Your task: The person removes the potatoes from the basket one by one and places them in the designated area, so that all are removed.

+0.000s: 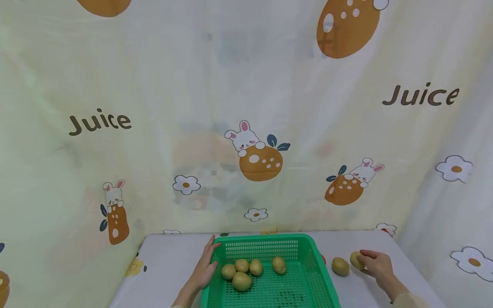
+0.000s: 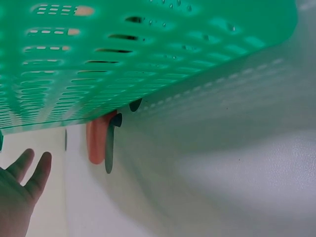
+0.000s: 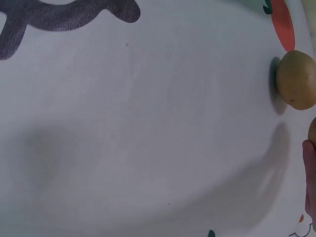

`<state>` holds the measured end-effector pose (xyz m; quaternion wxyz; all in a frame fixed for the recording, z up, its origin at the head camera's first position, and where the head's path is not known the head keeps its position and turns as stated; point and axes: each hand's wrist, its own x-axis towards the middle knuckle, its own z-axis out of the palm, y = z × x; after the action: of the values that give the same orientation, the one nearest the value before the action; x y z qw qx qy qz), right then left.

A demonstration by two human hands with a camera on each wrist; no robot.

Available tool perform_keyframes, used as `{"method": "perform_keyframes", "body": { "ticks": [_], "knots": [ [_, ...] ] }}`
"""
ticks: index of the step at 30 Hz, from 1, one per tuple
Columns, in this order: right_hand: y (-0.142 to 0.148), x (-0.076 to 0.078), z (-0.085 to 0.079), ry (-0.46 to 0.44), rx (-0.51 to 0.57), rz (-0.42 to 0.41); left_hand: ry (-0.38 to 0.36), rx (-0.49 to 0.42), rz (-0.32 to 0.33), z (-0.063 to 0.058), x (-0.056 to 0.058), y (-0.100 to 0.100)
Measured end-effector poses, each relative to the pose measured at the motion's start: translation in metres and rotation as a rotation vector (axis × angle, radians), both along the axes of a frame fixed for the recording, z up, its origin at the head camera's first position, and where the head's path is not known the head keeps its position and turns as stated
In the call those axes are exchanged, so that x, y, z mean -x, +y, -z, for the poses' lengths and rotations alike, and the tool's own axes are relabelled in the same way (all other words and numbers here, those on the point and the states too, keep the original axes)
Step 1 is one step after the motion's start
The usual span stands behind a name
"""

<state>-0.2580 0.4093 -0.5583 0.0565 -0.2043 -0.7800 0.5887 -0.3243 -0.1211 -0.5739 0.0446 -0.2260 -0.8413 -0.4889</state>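
A green plastic basket [image 1: 265, 239] with perforated walls holds several potatoes [image 1: 242, 282], most of them in its left half. At the basket's left rim is my left hand [image 1: 205, 267], its fingers extended. In the left wrist view, two straight fingers of the left hand [image 2: 22, 192] show near the perforated wall [image 2: 163, 29]. To the right of the basket, my right hand [image 1: 377, 267] pinches a potato [image 1: 355, 259] between thumb and fingers. Another potato [image 1: 340, 266] lies on the table between that hand and the basket. The right wrist view catches only the edge of the right hand [image 3: 310, 177].
A white printed cloth [image 1: 165, 256] covers the table. Behind it hangs a pale curtain [image 1: 154, 85] with rabbit and fruit prints, continuing along both sides. A dark print [image 3: 64, 19] marks the cloth in the right wrist view.
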Motion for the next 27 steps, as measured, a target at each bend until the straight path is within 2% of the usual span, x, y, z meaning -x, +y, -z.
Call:
{"method": "perform_keyframes", "body": {
  "ticks": [11,16,22,27],
  "knots": [
    [0.005,-0.008,0.023,-0.135,-0.012,-0.009,-0.007,-0.008,0.009,0.001,-0.003,0.003],
    [0.010,-0.006,0.029,-0.160,-0.018,-0.038,-0.015,-0.012,0.009,0.001,-0.003,0.003],
    [0.012,-0.006,0.021,-0.175,-0.094,-0.100,-0.015,0.005,0.000,-0.001,0.000,0.003],
    [0.015,-0.011,0.011,-0.148,-0.133,-0.139,-0.017,0.011,-0.003,-0.001,0.001,0.003]
  ]
}}
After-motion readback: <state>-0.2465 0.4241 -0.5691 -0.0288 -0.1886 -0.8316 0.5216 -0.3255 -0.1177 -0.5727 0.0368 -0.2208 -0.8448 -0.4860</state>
